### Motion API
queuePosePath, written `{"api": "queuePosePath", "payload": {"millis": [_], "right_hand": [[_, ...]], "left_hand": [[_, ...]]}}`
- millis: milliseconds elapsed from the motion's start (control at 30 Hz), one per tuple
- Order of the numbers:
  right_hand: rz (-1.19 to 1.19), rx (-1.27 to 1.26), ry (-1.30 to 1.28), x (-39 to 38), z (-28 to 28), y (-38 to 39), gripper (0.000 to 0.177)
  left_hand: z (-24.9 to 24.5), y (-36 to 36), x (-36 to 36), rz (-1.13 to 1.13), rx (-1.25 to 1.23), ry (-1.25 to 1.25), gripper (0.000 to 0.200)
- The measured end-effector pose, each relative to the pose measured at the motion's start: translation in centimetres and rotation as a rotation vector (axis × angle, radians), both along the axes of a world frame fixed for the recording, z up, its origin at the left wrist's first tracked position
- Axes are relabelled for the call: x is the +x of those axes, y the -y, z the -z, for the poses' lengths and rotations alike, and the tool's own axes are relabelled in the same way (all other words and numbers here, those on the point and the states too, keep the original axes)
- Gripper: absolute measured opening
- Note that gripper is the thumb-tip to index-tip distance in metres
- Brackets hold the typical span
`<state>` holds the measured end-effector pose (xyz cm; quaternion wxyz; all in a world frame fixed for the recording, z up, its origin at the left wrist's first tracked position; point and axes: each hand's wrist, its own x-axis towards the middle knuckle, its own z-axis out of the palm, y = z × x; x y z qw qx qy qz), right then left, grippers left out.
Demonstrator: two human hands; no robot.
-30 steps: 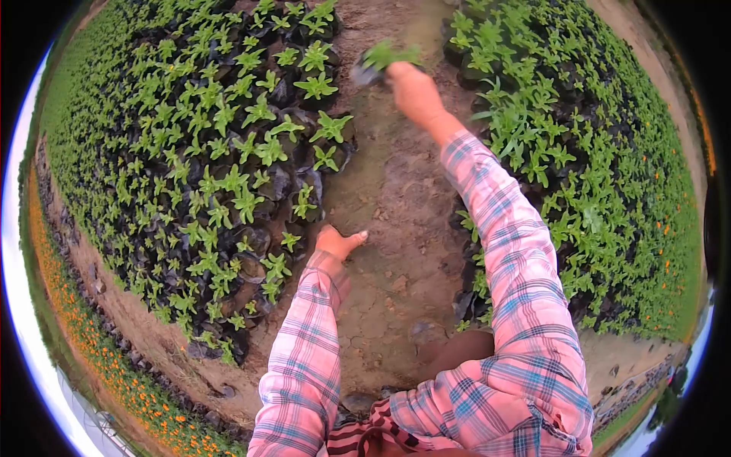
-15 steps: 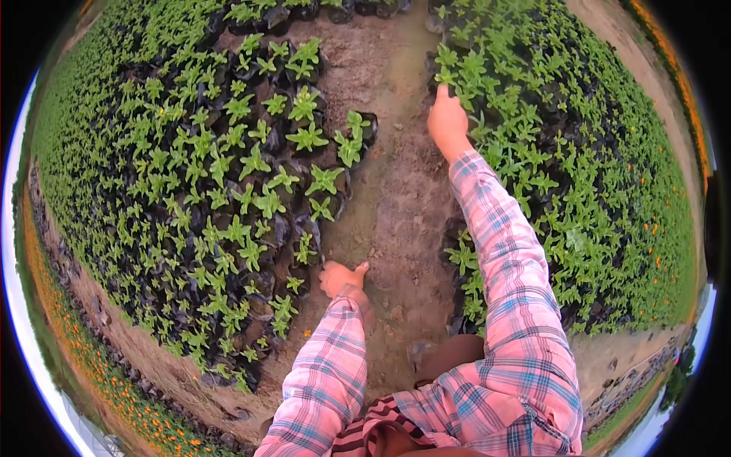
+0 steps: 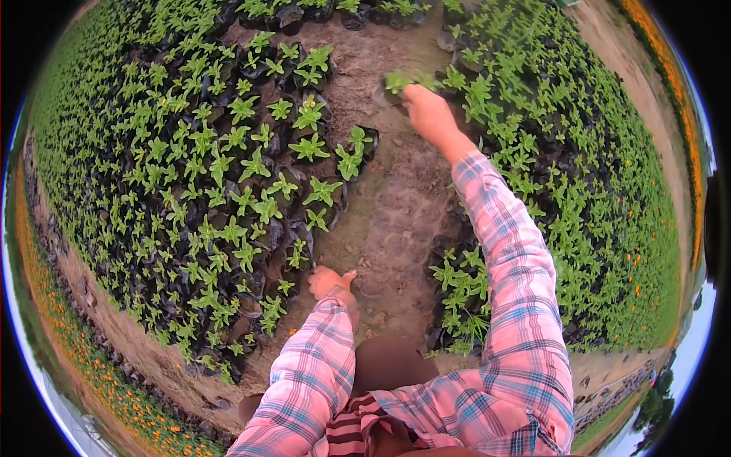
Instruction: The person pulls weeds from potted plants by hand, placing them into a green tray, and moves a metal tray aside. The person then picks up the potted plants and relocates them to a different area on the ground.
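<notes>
My right hand (image 3: 432,114) reaches out over the soil path, its fingers closed on a green seedling (image 3: 405,80) that is blurred by motion; the seedling hangs over the path beside the right-hand bed. Lower down, my left hand (image 3: 329,282) rests at the edge of the left-hand bed, next to a black-bagged seedling (image 3: 296,254), with the thumb stretched out to the right. What its fingers touch is hard to see. A potted seedling (image 3: 352,156) in a black bag stands out from the left-hand bed, between my two hands.
Dense beds of bagged seedlings lie left (image 3: 175,167) and right (image 3: 579,198) of a bare soil path (image 3: 392,221). More bagged plants (image 3: 354,15) line the far end. Orange flowers (image 3: 129,407) grow beyond the beds. A brown knee (image 3: 392,362) is near my body.
My right hand has moved left, off the right-hand bed and over the path, with a seedling in it. My left hand has shifted slightly left in view, and the knee shows more.
</notes>
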<state>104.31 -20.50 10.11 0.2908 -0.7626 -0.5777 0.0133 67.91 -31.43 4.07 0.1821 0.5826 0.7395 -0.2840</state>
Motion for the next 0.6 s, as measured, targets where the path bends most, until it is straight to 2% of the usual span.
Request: {"api": "queuePosePath", "payload": {"millis": [67,100,167,200,267,300,367,400,533,600], "right_hand": [[-0.196,-0.068,-0.022,-0.6,0.2,-2.2,0.010],[-0.193,-0.066,-0.027,-0.9,1.1,-3.2,0.010],[-0.417,-0.243,0.167,-1.4,3.7,-4.6,0.012],[-0.415,-0.246,0.160,-1.8,4.5,-4.3,0.012],[-0.068,0.109,-0.100,-2.8,4.9,-3.4,0.018],[0.097,0.168,-0.081,-2.3,4.9,-2.9,0.022],[0.414,0.161,-0.008,-0.3,4.8,-1.3,0.021],[0.524,0.074,-0.041,0.8,4.4,-0.6,0.025],[0.738,-0.214,-0.025,4.8,4.1,0.8,0.026],[0.725,-0.262,-0.002,5.9,4.3,0.5,0.023]], "left_hand": [[0.7,0.3,-0.7,0.026,0.007,0.012,0.087],[1.1,0.3,-0.9,0.057,0.010,0.031,0.088],[0.8,0.1,-0.6,0.058,0.000,0.027,0.089],[0.5,0.1,-0.6,0.051,-0.011,0.027,0.090],[0.5,0.1,-0.7,0.056,-0.016,0.031,0.089],[0.5,0.1,-0.6,0.056,-0.017,0.043,0.089],[0.2,0.0,-0.5,0.055,-0.027,0.043,0.089],[0.2,0.0,-0.5,0.057,-0.035,0.041,0.089],[0.1,-0.1,-0.3,0.043,-0.050,0.040,0.090],[0.4,-0.2,-0.4,0.041,-0.061,0.008,0.091]]}}
